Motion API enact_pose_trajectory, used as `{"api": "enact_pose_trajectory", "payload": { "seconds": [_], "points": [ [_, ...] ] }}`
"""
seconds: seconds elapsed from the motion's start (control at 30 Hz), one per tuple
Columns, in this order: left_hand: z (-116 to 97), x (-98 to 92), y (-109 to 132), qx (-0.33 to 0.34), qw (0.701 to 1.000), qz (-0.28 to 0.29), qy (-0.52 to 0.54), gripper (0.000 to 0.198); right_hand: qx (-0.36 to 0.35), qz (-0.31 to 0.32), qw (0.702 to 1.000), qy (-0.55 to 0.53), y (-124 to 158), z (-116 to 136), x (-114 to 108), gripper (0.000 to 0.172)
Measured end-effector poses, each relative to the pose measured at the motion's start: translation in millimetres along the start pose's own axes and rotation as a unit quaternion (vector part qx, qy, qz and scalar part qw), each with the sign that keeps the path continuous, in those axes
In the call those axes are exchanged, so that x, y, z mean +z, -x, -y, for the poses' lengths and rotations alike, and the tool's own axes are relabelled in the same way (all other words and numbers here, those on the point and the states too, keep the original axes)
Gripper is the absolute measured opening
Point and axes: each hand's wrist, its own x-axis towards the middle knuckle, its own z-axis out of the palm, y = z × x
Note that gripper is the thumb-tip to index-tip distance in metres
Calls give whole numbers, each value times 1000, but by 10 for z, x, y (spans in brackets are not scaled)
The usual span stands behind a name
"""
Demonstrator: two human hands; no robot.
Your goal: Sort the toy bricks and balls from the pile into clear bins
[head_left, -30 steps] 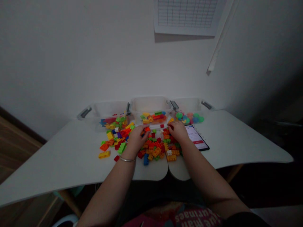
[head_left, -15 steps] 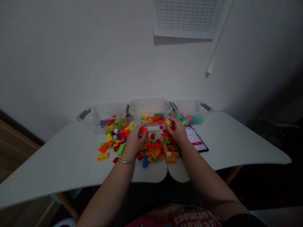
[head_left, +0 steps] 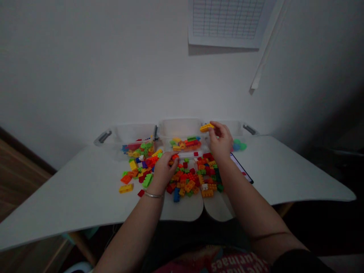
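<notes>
My right hand (head_left: 221, 143) is raised at the right rim of the middle clear box (head_left: 182, 127). Between its thumb and fingers it pinches a yellow toy brick (head_left: 207, 127). Lower and to the left, my left hand (head_left: 163, 170) is closed over the brick pile, with an orange toy brick (head_left: 175, 156) at its fingertips; the fingers partly cover that brick. Loose bricks of many colours (head_left: 189, 178) spread over the white table around both hands. Inside the middle box lie more yellow, red and green bricks (head_left: 186, 144).
A left clear box (head_left: 125, 132) holds coloured pieces. The right clear box (head_left: 237, 127), partly behind my right hand, holds green and blue pieces. A phone (head_left: 241, 170) lies beside my right forearm. A gap splits the white table (head_left: 287, 170) near its front edge.
My right hand has risen from low before the middle box to its right rim, carrying the yellow brick. My left hand has stayed nearly still; the view has shifted slightly.
</notes>
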Motion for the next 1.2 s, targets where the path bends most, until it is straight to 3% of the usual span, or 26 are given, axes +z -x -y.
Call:
{"api": "enact_pose_trajectory", "payload": {
  "seconds": [0.17,0.33,0.5,0.8,1.03,1.2],
  "points": [
    [-2,-8,-2,1,1000,5,1,21,33,19,999,1,-205,-130,157,25],
    [11,3,5,-1,1000,7,2,21,60,127,985,102,-258,-177,281,25],
    [20,12,10,-1,1000,11,3,22,62,240,943,224,-170,-168,360,26],
    [17,20,-1,-4,1000,10,13,21,-21,290,916,275,-71,-107,409,35],
    [-9,19,-13,-38,999,27,23,25,-91,386,862,314,6,49,425,45],
    [-11,33,-18,-80,996,45,17,34,-91,394,861,310,12,9,414,55]
  ]
}}
